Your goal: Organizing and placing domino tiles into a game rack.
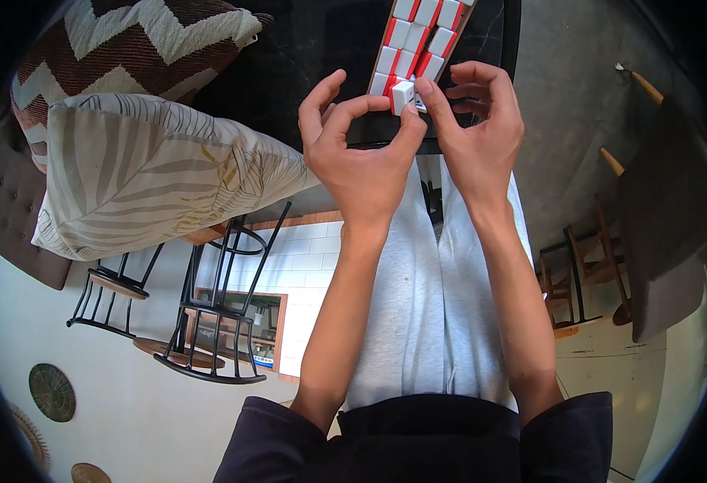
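Note:
My left hand point(362, 142) pinches a white game tile with a red back point(402, 98) between thumb and index finger. Small marks show on the tile's face. It stands at the near end of a narrow, brown-edged box point(460, 37), where several more white-and-red tiles point(396, 34) lie in rows. Beside the pinched tile, the thumb of my right hand point(480, 133) touches the tiles at the box's near right corner. The other fingers of that hand are curled and apart from the thumb. Part of a dotted tile face shows below the right thumb.
The box rests on a black, marble-veined table point(305, 54), close to its near edge. To the left lean a leaf-print cushion point(166, 175) and a zigzag cushion point(148, 42). Black metal chairs point(220, 314) stand behind at left; a dark upholstered seat point(661, 211) is at right.

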Available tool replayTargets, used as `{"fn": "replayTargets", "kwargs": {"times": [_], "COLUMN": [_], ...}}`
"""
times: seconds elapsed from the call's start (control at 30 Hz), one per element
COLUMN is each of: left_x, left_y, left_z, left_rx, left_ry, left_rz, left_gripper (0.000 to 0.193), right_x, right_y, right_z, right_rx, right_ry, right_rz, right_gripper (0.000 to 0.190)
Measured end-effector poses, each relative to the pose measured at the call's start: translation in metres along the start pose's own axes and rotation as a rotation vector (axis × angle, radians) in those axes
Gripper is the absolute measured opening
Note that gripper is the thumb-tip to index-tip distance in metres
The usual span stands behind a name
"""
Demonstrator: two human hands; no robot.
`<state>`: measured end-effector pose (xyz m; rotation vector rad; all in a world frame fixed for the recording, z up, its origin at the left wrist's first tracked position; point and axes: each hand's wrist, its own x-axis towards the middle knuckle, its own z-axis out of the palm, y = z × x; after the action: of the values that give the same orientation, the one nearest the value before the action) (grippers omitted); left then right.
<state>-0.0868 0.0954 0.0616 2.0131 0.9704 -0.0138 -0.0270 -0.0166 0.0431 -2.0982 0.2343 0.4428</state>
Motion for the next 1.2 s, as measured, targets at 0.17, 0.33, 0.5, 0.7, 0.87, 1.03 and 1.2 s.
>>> {"fn": "replayTargets", "kwargs": {"times": [0.17,0.33,0.5,0.7,0.87,1.03,1.2], "left_x": [-0.001,0.000,0.003,0.005,0.007,0.008,0.008], "left_y": [-0.003,-0.004,-0.005,-0.009,-0.011,-0.011,-0.015], "left_z": [0.005,0.005,0.003,-0.002,0.000,0.000,0.003], "left_rx": [0.021,0.019,0.043,0.006,0.010,0.019,0.001], "left_ry": [0.021,0.018,-0.004,-0.028,-0.041,-0.049,-0.025], "left_rz": [0.032,0.024,0.041,0.040,0.089,0.108,0.124], "left_gripper": [0.018,0.018,0.018,0.021,0.022,0.023,0.024], "right_x": [0.013,0.015,0.019,0.025,0.028,0.028,0.026], "right_y": [-0.007,-0.026,-0.028,-0.033,-0.037,-0.050,-0.045], "right_z": [-0.003,-0.004,-0.006,-0.004,0.008,0.005,-0.008], "right_rx": [-0.134,-0.067,-0.072,-0.123,-0.414,-0.526,-0.303], "right_ry": [-0.015,-0.110,-0.136,-0.125,-0.093,-0.147,-0.148], "right_rz": [-0.101,0.159,0.189,0.129,0.018,0.134,0.138], "right_gripper": [0.030,0.028,0.032,0.033,0.034,0.036,0.030]}}
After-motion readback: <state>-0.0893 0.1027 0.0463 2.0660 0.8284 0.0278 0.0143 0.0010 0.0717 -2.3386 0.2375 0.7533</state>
